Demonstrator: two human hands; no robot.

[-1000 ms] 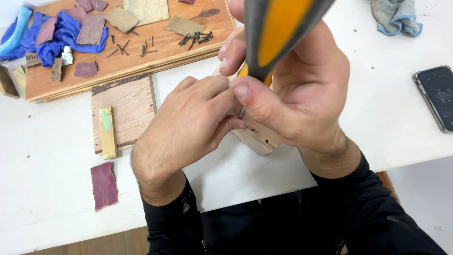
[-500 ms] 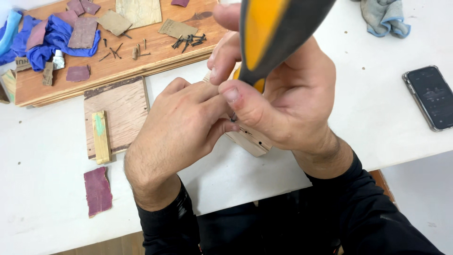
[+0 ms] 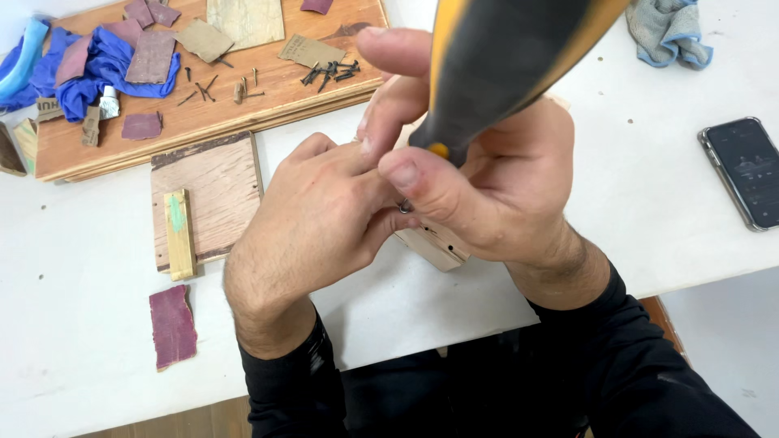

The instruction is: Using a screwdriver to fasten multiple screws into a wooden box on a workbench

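Two hands meet near the middle of a white table (image 3: 665,195). The right hand (image 3: 495,186) is wrapped around one power tool (image 3: 503,65), a thick black and yellow body that narrows toward the fingers and runs up out of view; thumb and forefinger pinch its narrow end. The left hand (image 3: 324,219) is curled closed over one small wooden block (image 3: 434,247), pale and smooth with squared edges, of which only the near end shows below the knuckles. Two or three tiny dark holes mark that end. The block sits between both hands, just above the table near its front edge.

To the far left lies one long wooden board (image 3: 268,97) with a reddish grain. On it are scattered small dark nails (image 3: 329,73), several scraps of sandpaper (image 3: 150,57) in brown and maroon, and one crumpled blue cloth (image 3: 97,69). Nearer, left of the hands, one square plywood piece (image 3: 219,186) carries a narrow pale wood strip (image 3: 178,234) with a green mark. One more maroon sandpaper piece (image 3: 172,326) lies at the near left. On the right rests one dark phone (image 3: 746,172), flat and glossy, and at the far right one grey rag (image 3: 669,31).
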